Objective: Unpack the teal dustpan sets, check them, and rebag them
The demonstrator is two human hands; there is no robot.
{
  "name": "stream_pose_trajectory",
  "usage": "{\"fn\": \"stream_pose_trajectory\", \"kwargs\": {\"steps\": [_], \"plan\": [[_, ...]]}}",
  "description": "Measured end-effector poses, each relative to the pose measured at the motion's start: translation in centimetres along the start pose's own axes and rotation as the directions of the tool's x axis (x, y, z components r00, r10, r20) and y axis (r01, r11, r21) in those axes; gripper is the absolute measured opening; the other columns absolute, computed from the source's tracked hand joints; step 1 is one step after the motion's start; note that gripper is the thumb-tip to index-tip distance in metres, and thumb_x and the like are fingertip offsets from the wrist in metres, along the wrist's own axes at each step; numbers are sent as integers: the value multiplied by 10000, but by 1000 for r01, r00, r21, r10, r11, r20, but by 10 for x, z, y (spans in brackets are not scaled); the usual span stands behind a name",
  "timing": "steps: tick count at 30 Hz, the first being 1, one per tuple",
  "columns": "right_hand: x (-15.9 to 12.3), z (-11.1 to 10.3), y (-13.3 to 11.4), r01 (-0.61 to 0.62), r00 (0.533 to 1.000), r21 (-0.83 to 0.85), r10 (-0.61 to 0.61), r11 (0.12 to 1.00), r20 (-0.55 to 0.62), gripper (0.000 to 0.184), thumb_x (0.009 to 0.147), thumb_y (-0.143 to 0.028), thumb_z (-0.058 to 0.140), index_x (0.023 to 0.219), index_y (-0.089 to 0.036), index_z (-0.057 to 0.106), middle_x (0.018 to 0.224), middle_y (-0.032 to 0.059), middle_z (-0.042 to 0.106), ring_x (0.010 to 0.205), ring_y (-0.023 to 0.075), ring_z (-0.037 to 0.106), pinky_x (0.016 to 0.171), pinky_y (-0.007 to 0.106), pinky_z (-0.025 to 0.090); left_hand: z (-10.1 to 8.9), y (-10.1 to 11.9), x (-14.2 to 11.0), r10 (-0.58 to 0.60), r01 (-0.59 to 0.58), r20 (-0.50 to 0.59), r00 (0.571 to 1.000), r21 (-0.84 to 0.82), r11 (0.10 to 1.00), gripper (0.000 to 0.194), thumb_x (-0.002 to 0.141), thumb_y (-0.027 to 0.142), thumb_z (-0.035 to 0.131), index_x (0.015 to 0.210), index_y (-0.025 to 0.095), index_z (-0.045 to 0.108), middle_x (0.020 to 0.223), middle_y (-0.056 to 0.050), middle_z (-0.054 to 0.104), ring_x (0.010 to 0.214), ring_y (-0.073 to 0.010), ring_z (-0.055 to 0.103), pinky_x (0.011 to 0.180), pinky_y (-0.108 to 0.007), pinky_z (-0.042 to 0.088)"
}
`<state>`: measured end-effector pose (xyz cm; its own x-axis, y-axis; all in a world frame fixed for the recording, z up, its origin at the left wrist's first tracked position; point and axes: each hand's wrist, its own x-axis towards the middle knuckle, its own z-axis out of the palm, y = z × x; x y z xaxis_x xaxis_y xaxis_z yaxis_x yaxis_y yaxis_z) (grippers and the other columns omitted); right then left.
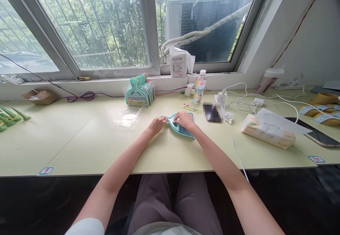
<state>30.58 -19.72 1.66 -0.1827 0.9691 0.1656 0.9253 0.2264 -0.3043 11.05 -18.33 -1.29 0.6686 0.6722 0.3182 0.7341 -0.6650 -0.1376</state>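
A small teal dustpan with a striped brush-like insert [183, 130] lies on the table in front of me, its handle pointing left. My left hand [157, 124] pinches the handle's end. Curled over the pan from the far right side, my right hand [186, 119] grips it near the base of the handle and hides part of it. Just beyond lies a printed yellow card strip [193, 109]. To the left, several similar dustpan sets [138, 95] stand bunched in clear wrapping, with a clear plastic bag [128, 120] lying before them.
A drink bottle [199, 88], a dark blurred phone-like object [211, 112] and white cables [240, 98] are beyond my right hand. A tissue pack [268, 130] lies farther right. Cardboard box [41, 96] and green pointed packets [13, 116] sit at left. Windows line the back.
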Motion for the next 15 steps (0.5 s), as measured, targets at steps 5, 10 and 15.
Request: {"fn": "stream_pose_trajectory", "kwargs": {"steps": [5, 10, 15], "plan": [[5, -1, -1, -56, 997, -39, 58, 998, 46, 160, 733, -365, 739, 855, -266, 766, 967, 46, 731, 960, 211, 636, 732, 266, 421, 0, -2, 0, -9, 10, 20, 1000, -29, 1000, 314, 889, 69, 394, 1075, 157, 632, 918, -105, 675, 805, -184, 661, 750, -268, 490], [-1, 0, -2, -40, 999, -32, 40, 999, 20, 175, 765, -381, 673, 867, -267, 757, 979, 35, 738, 951, 211, 648, 729, 274, 423, 2, -4, -4, -5, 4, -17, 1000, -26, 1000, 343, 882, 58, 403, 1090, 182, 646, 1029, -105, 690, 886, -198, 661, 801, -309, 491], [-8, -8, -6, -128, 991, 140, 131, 982, -12, 202, 695, -443, 706, 821, -290, 746, 929, -9, 744, 908, 193, 662, 712, 263, 430, -7, -3, -3, -239, 160, -320, 917, -252, 954, 394, 885, 135, 479, 1251, 242, 575, 1253, -85, 622, 1210, -237, 530, 1026, -414, 393]]}}
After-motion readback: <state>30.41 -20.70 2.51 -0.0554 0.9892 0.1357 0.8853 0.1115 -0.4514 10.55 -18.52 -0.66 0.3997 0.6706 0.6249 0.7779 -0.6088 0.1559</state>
